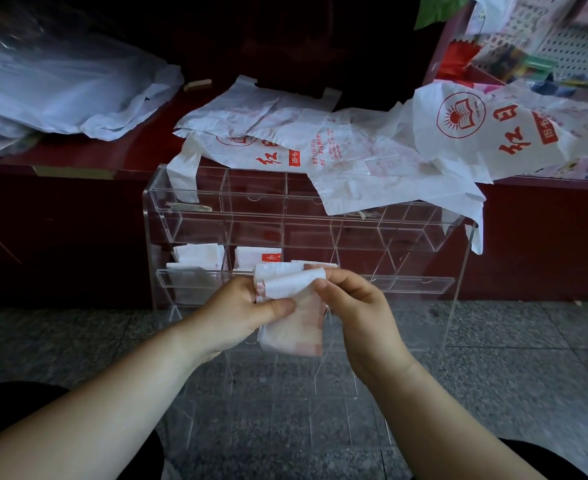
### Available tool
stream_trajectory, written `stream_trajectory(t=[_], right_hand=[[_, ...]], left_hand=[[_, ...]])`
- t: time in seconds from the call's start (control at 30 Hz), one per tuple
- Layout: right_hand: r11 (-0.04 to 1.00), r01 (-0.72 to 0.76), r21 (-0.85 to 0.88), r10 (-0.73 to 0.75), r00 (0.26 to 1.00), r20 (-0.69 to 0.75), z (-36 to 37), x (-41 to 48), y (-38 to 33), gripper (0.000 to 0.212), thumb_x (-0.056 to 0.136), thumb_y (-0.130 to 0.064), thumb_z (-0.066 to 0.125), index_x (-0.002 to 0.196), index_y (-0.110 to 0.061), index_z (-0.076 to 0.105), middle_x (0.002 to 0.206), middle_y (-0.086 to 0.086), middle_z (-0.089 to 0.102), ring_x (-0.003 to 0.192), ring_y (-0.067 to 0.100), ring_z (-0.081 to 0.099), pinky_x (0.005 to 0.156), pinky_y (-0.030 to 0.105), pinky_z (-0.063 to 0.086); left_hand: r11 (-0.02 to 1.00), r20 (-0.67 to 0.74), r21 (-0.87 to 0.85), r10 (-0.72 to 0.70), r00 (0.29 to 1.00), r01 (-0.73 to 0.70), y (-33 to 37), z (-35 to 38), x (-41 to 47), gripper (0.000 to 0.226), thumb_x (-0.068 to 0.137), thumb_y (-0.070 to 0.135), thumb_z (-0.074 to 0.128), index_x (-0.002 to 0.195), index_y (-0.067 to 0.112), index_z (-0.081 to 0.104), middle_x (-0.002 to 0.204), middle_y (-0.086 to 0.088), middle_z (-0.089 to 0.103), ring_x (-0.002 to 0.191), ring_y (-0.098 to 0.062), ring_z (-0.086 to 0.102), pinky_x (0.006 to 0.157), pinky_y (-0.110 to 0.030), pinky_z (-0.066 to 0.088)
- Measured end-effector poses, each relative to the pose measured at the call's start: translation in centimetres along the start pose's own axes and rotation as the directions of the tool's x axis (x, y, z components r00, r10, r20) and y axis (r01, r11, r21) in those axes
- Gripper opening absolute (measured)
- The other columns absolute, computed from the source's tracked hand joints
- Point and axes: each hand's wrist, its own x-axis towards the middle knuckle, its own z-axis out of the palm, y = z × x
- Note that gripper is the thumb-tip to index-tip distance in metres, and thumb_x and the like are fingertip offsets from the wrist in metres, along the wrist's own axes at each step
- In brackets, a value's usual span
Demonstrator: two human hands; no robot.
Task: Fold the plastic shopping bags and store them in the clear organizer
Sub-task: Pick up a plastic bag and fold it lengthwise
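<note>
Left hand (240, 308): thumb pressed across folded white-and-red plastic bag (290, 320), fingers curled behind.
Right hand (354, 306): bag's top flap pinched by fingertips.
Clear acrylic organizer (188, 216): stood behind.

Dark red counter (143, 143), grey speckled floor (493, 375), green leaf (438, 8), white perforated panel (576, 46), small wooden block (198, 84)

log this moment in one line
folding | left hand: grips shopping bag | right hand: pinches its flap | clear organizer: holds stored bags

Plastic bag pile (53, 95), blurred, cropped by left edge.
</note>
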Motion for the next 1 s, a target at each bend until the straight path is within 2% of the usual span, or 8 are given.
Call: stream_trajectory(t=[0.17,0.27,0.33,0.43,0.53,0.7,0.87,1.0], right_hand=[[0.998,-0.045,-0.034,0.043,0.997,-0.063,-0.2,0.2,0.5,0.019,0.077,-0.010,0.069,0.089,-0.019,0.057,0.088,-0.006,0.062,0.081,0.003,0.057,0.069,0.017,0.046],[0.973,-0.228,-0.046,0.232,0.967,0.103,-0.2,0.1,0.7,0.067,0.065,-0.029,0.079,0.122,-0.020,0.046,0.120,0.000,0.055,0.110,0.014,0.055,0.090,0.029,0.047],[0.964,-0.267,-0.001,0.258,0.931,0.260,0.1,-0.1,0.9,0.045,0.068,-0.022,0.074,0.109,-0.011,0.060,0.103,0.004,0.067,0.097,0.016,0.064,0.086,0.028,0.052],[0.981,-0.195,0.001,0.192,0.969,0.155,0.4,0.0,0.7,0.010,0.072,-0.004,0.068,0.075,-0.014,0.065,0.070,-0.003,0.068,0.069,0.011,0.064,0.064,0.020,0.053],[0.985,-0.073,-0.158,0.078,0.997,0.024,0.0,0.4,0.3,0.025,0.081,0.007,0.060,0.071,-0.016,0.061,0.064,-0.007,0.062,0.060,0.003,0.058,0.058,0.014,0.047],[0.971,0.086,-0.225,-0.108,0.990,-0.086,-0.1,0.4,0.6,0.029,0.086,0.004,0.055,0.087,-0.024,0.060,0.074,-0.005,0.057,0.065,-0.004,0.054,0.061,0.012,0.045],[0.954,-0.064,-0.292,0.078,0.996,0.035,0.1,0.1,0.7,0.007,0.089,-0.021,0.057,0.084,-0.018,0.060,0.072,0.003,0.057,0.067,0.012,0.054,0.059,0.026,0.043],[0.947,-0.031,-0.321,0.019,0.999,-0.040,0.7,-0.1,1.0,0.022,0.093,-0.018,0.051,0.072,-0.012,0.052,0.042,-0.004,0.050,0.033,0.007,0.046,0.033,0.017,0.033]], left_hand=[[0.998,0.046,-0.006,-0.055,0.997,0.055,0.2,0.1,-0.1,0.027,0.082,-0.003,0.059,0.085,0.023,0.065,0.075,0.018,0.071,0.079,0.005,0.066,0.070,-0.009,0.049],[0.997,0.093,0.019,-0.072,0.993,0.070,0.2,0.2,-0.3,0.024,0.081,0.002,0.064,0.087,0.025,0.066,0.081,0.016,0.072,0.085,0.001,0.066,0.075,-0.012,0.050],[0.995,0.163,0.056,-0.093,0.982,0.085,0.2,0.1,-0.4,0.022,0.074,0.014,0.069,0.089,0.030,0.065,0.084,0.017,0.072,0.088,0.001,0.066,0.076,-0.013,0.050],[0.971,0.215,0.162,-0.206,0.955,0.173,0.1,-0.1,-0.4,0.013,0.072,0.018,0.069,0.085,0.020,0.069,0.080,0.008,0.072,0.082,-0.004,0.066,0.077,-0.017,0.051],[0.942,0.139,0.219,-0.288,0.948,0.254,-0.4,-0.1,-0.2,0.026,0.069,0.026,0.072,0.080,0.003,0.068,0.076,-0.003,0.068,0.074,-0.012,0.062,0.074,-0.025,0.046],[0.963,-0.078,-0.078,-0.263,0.962,0.257,-0.4,-0.1,0.6,0.006,0.080,0.007,0.064,0.074,0.007,0.063,0.063,0.003,0.067,0.064,-0.007,0.060,0.060,-0.010,0.045],[0.984,-0.220,-0.055,-0.176,0.959,0.168,0.2,-0.1,0.6,0.016,0.077,0.005,0.067,0.064,0.013,0.061,0.058,0.006,0.064,0.062,-0.009,0.059,0.066,-0.021,0.044],[0.978,-0.368,-0.180,-0.166,0.915,0.105,0.3,0.8,0.4,0.008,0.078,0.013,0.065,0.071,0.014,0.061,0.069,0.002,0.062,0.075,-0.014,0.057,0.071,-0.025,0.044]])
